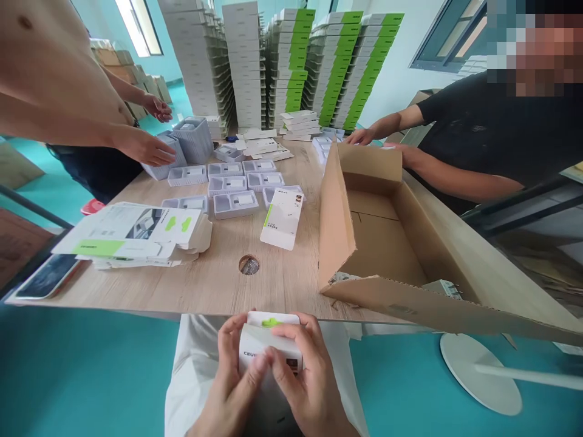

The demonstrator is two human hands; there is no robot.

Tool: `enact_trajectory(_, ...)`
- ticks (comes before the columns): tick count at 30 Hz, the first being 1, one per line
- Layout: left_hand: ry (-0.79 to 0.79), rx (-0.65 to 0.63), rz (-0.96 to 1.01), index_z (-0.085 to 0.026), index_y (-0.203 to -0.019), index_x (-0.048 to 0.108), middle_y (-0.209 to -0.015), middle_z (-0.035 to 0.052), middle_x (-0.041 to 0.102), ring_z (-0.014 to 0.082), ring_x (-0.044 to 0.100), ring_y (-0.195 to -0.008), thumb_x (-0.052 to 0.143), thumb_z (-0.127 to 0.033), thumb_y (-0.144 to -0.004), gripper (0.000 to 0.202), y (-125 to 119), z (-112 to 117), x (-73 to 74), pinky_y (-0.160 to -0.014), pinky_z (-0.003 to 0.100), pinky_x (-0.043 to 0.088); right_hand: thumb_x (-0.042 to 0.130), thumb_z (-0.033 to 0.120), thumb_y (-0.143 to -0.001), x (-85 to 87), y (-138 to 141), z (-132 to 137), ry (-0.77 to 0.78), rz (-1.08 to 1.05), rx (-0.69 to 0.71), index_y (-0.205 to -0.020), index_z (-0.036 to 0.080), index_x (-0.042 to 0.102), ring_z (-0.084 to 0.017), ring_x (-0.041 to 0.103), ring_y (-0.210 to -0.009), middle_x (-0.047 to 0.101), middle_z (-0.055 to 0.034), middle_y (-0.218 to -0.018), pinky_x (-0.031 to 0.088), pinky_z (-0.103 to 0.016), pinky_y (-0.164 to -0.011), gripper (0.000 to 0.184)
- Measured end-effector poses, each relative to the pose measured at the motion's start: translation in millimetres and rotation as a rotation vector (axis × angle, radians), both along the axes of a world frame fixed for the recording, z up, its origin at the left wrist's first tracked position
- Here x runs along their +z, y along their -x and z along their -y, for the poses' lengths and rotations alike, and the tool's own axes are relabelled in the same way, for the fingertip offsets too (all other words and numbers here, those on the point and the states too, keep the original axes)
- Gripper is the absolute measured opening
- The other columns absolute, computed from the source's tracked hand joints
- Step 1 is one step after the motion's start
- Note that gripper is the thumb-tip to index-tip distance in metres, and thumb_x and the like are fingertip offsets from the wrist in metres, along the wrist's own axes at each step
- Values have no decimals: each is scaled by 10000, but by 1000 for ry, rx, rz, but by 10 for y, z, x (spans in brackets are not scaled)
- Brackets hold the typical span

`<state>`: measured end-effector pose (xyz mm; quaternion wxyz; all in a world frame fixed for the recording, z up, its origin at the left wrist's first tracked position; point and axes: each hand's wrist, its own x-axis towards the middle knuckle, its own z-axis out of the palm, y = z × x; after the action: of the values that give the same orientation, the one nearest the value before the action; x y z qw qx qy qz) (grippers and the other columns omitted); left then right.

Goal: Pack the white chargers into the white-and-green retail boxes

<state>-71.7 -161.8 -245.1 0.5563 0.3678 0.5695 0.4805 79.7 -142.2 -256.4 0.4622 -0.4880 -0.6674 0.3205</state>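
Both my hands hold a small white product box [269,340] with a green tab, low in the view in front of the table edge. My left hand [231,382] wraps its left side, thumb pressed on the front. My right hand [310,379] grips the right side, fingers curled over the top flap. Another finished white box [283,226] with a green stripe lies on the wooden table [282,279] beyond them.
A large open cardboard carton [387,243] sits at the right. Flat box blanks [132,233] are piled at the left, grey plastic trays [234,203] in the middle, tall box stacks [291,60] behind. One person's hands [146,145] work at the left, another's [364,136] at the right. A phone [45,276] lies at the left edge.
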Motion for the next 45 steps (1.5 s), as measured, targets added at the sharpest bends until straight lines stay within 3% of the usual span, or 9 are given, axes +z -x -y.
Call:
enact_trajectory(3,12,-80,61,-293,-1588,262,-1617,139,507,314,540,-1452,735,-586,-865,913,-47,9,12,-1201,464,455,571,265,-1034,68,-70,-52,-101,148,9,-1233,290,675,-242,652,-1127,514,-125,-1353,647,-352,-843,226)
enact_trajectory(6,-10,-125,-113,-273,-1597,324,-1703,115,407,307,316,-1598,707,-518,-895,836,0,-37,-24,-1309,478,280,518,154,-1030,166,-126,-131,-313,378,-20,-1386,295,641,-295,518,-1365,394,-128,-1555,582,-419,-995,402)
enact_trajectory(8,-26,-165,-194,-243,-1557,387,-1650,128,490,312,399,-1559,676,-524,-912,761,41,-74,-46,-1279,466,353,469,66,-1007,237,-154,-190,-424,442,90,-1473,272,580,-273,541,-1344,534,-109,-1493,526,-442,-1059,521)
enact_trajectory(12,-76,-224,-213,-208,-1377,511,-1283,134,760,306,736,-1148,642,-560,-933,581,31,-97,-34,-1018,445,594,406,50,-1009,321,-180,-260,-398,327,291,-1530,219,506,-233,632,-1205,707,-79,-1342,540,-425,-1012,557)
enact_trajectory(18,-78,-149,-239,-259,-1286,530,-978,49,819,240,771,-792,625,-576,-928,487,-134,-32,50,-754,356,611,503,227,-1074,468,-173,-268,-373,333,291,-1464,198,562,-262,664,-1162,721,-117,-1323,592,-430,-947,395)
enact_trajectory(28,37,-191,-266,-236,-1175,529,-813,25,793,256,741,-687,666,-655,-853,546,-179,-6,199,-679,356,528,513,118,-1047,640,-288,-249,-323,394,350,-1357,196,590,-236,677,-1076,739,-100,-1210,601,-389,-918,328)
enact_trajectory(36,-5,-243,-555,-264,-1156,548,-889,47,808,299,780,-750,666,-444,-852,373,-152,-80,198,-661,329,509,479,309,-1099,620,-317,-208,-130,244,312,-1337,291,574,-252,655,-1134,682,-94,-1228,613,-373,-895,257)
enact_trajectory(41,-45,-252,-527,-274,-1176,547,-899,31,797,298,791,-777,656,-462,-860,384,-160,-99,168,-670,331,537,516,307,-1090,637,-349,-248,-196,341,293,-1375,294,542,-247,660,-1121,709,-86,-1233,598,-375,-904,287)
enact_trajectory(45,-54,-242,-523,-268,-1177,548,-964,58,804,316,801,-813,639,-452,-870,369,-162,-79,154,-683,343,548,525,247,-1085,663,-363,-272,-379,466,286,-1353,244,568,-227,681,-1027,732,-85,-1197,565,-382,-892,272)
